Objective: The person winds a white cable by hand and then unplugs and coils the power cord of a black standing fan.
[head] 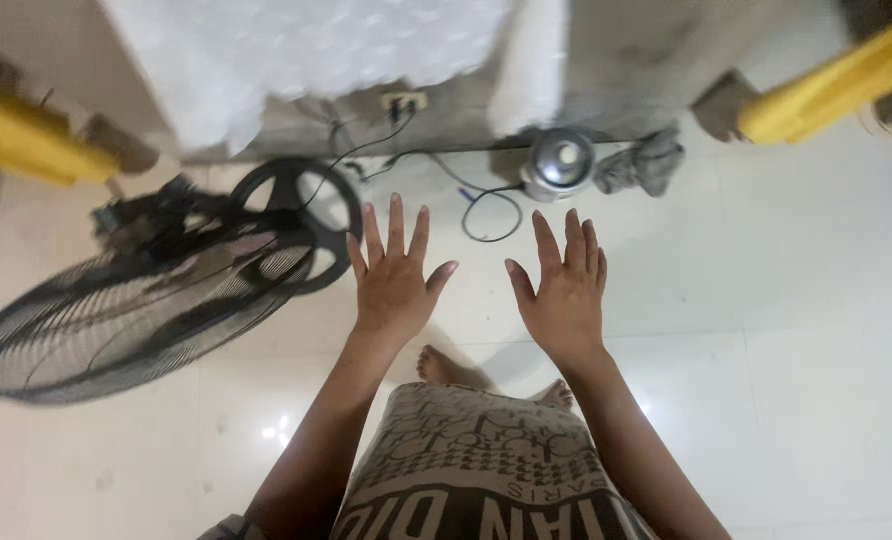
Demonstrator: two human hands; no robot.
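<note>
Far left: black pedestal fan lying tipped on white tile floor, wire cage low and left, round base up near wall, blurred in places. Black cord trailing from wall socket across floor, looping toward small round silver appliance; grey cloth crumpled just beside it. Left hand held out flat, palm down, fingers spread, empty, nearest to fan base, fingertips seeming to overlap its rim in view though contact not certain. Right hand likewise flat, fingers spread, empty, apart from left, hovering above bare tile, cord loop just beyond fingertips. Bare feet below, between forearms. Yellow bars at both upper corners, purpose unclear. Risks, as judged: cord loop close ahead of feet, likely snag or trip; glossy tile possibly slick under bare soles; fan cage lying loose, prone to rolling or catching fingers if gripped through wires.
</note>
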